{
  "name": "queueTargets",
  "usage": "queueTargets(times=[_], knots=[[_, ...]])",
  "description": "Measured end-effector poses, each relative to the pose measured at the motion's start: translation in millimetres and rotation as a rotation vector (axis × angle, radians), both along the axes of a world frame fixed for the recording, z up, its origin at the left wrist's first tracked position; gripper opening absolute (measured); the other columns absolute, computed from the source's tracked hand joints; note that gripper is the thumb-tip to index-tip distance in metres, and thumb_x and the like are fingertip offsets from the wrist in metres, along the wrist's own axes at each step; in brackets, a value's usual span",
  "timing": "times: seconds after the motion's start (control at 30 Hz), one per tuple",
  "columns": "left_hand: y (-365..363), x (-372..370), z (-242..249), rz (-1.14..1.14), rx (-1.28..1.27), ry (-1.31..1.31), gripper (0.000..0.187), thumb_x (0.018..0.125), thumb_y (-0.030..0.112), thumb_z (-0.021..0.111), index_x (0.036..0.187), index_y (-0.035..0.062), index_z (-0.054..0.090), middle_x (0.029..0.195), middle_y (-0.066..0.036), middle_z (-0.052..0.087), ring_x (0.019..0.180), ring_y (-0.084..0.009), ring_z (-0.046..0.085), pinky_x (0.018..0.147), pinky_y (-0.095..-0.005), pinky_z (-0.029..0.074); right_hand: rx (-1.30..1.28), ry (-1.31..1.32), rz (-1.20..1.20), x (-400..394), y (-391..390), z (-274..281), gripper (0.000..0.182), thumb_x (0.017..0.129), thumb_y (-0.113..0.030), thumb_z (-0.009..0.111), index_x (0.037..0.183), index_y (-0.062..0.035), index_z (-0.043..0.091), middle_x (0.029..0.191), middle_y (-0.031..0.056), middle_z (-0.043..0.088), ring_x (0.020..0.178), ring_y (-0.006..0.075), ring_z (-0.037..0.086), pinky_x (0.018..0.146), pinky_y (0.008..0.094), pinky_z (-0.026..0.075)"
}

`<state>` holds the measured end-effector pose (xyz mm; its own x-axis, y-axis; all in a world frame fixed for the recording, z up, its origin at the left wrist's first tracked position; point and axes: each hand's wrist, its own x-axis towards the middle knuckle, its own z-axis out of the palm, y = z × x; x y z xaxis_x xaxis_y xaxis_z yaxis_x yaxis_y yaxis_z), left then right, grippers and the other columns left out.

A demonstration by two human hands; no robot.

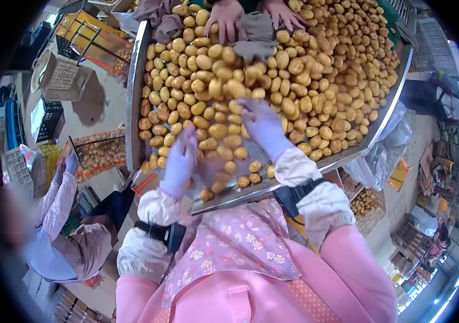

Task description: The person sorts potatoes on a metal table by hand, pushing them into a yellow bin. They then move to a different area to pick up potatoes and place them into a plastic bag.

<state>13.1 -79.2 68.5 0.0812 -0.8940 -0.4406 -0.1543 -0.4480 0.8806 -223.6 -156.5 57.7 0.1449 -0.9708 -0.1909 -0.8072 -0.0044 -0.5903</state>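
Left hand [180, 161], pale purple glove: fingers extended, unclenched. Right hand [264, 127], same glove: fingers loosely spread. Small yellow-brown oval potatoes [217, 131] between and beyond fingertips, on metal-rimmed sorting table [133, 102]. Fingertip contact: can't tell.

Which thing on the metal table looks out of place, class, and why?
The grey cloth between a co-worker's hands looks odd: it lies right on the potatoes, fabric amid produce, though it may be there for use. No obvious spill shows beside the table.
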Motion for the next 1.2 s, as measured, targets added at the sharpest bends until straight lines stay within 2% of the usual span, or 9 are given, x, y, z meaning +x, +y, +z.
queueTargets(times=[0.17,0.37,0.43,0.5,0.6,0.83,0.97,1.07,1.2], knots=[[-51.6,-1.0,-48.3,-0.201,-0.460,-0.690,0.053,0.097,0.014,0.055,0.148,0.0003,0.047,0.143,-0.027,0.054,0.134,-0.0429,0.051,0.113,-0.0473,0.040,0.108,0.282,0.360,41.5,47.7,-33.4,0.026,0.093,-0.017,0.061,0.118,-0.0182,0.068,0.118,0.0118,0.066,0.101,0.0340,0.069,0.086,0.0453,0.056],[39.6,35.3,-49.8,-0.675,-0.466,-0.933,0.053,0.090,0.019,0.063,0.142,0.0150,0.059,0.147,-0.022,0.052,0.140,-0.0433,0.044,0.119,-0.0564,0.029,0.156,-0.258,0.078,-75.5,146.5,-14.7,0.042,0.092,-0.009,0.060,0.134,-0.0146,0.063,0.133,0.0101,0.065,0.109,0.0333,0.067,0.090,0.0426,0.055],[63.9,54.6,-44.1,-0.736,-0.398,-0.848,0.052,0.088,0.017,0.063,0.140,0.0139,0.061,0.142,-0.021,0.056,0.135,-0.0426,0.048,0.117,-0.0564,0.032,-0.206,0.095,-0.096,-134.6,177.5,5.7,0.034,0.099,-0.015,0.054,0.131,-0.0100,0.064,0.124,0.0154,0.067,0.102,0.0360,0.066,0.092,0.0435,0.053],[74.1,63.0,-46.0,-0.685,-0.341,-0.774,0.052,0.088,0.016,0.062,0.140,0.0125,0.061,0.142,-0.021,0.057,0.133,-0.0429,0.049,0.116,-0.0560,0.034,0.260,0.229,-0.471,-203.9,214.2,10.6,0.046,0.097,-0.021,0.056,0.141,-0.0073,0.055,0.128,0.0181,0.063,0.119,0.0358,0.058,0.101,0.0491,0.047],[61.8,43.1,-41.5,-0.557,-0.445,-0.749,0.054,0.087,0.015,0.063,0.140,0.0088,0.060,0.137,-0.021,0.058,0.126,-0.0439,0.053,0.111,-0.0543,0.039,-0.220,0.796,-0.276,-207.2,218.7,32.2,0.055,0.095,-0.029,0.059,0.146,-0.0100,0.050,0.139,0.0203,0.054,0.131,0.0420,0.048,0.108,0.0569,0.039],[39.5,-40.5,-34.9,-1.095,-0.691,-0.452,0.052,0.089,0.020,0.066,0.140,0.0134,0.058,0.144,-0.014,0.055,0.136,-0.0367,0.049,0.117,-0.0531,0.035,-0.231,0.403,-0.106,-19.7,107.9,-34.6,0.057,0.092,-0.039,0.063,0.145,-0.0225,0.051,0.157,0.0209,0.037,0.143,0.0440,0.035,0.121,0.0553,0.025],[73.1,27.9,-48.0,-0.987,-0.590,-0.628,0.049,0.089,0.028,0.067,0.135,0.0117,0.063,0.149,-0.008,0.053,0.140,-0.0359,0.045,0.118,-0.0544,0.033,-0.097,0.410,0.484,-0.5,117.1,-32.5,0.049,0.093,-0.040,0.063,0.139,-0.0246,0.057,0.149,0.0148,0.049,0.137,0.0337,0.047,0.118,0.0530,0.030],[89.7,72.2,-37.9,-0.877,-0.565,-0.806,0.048,0.089,0.027,0.068,0.132,0.0095,0.065,0.148,-0.013,0.053,0.139,-0.0373,0.047,0.118,-0.0549,0.032,0.114,0.248,0.311,27.7,73.7,-15.9,0.038,0.095,-0.037,0.062,0.130,-0.0225,0.063,0.135,0.0076,0.062,0.123,0.0279,0.059,0.111,0.0507,0.038],[88.6,84.5,-33.5,-0.608,-0.415,-0.809,0.043,0.089,0.019,0.066,0.131,0.0099,0.065,0.145,-0.017,0.055,0.134,-0.0395,0.050,0.116,-0.0513,0.036,-0.376,-0.071,0.359,99.4,-16.8,-54.4,0.028,0.088,-0.017,0.066,0.115,-0.0155,0.068,0.122,0.0095,0.066,0.119,0.0303,0.061,0.096,0.0447,0.050]])
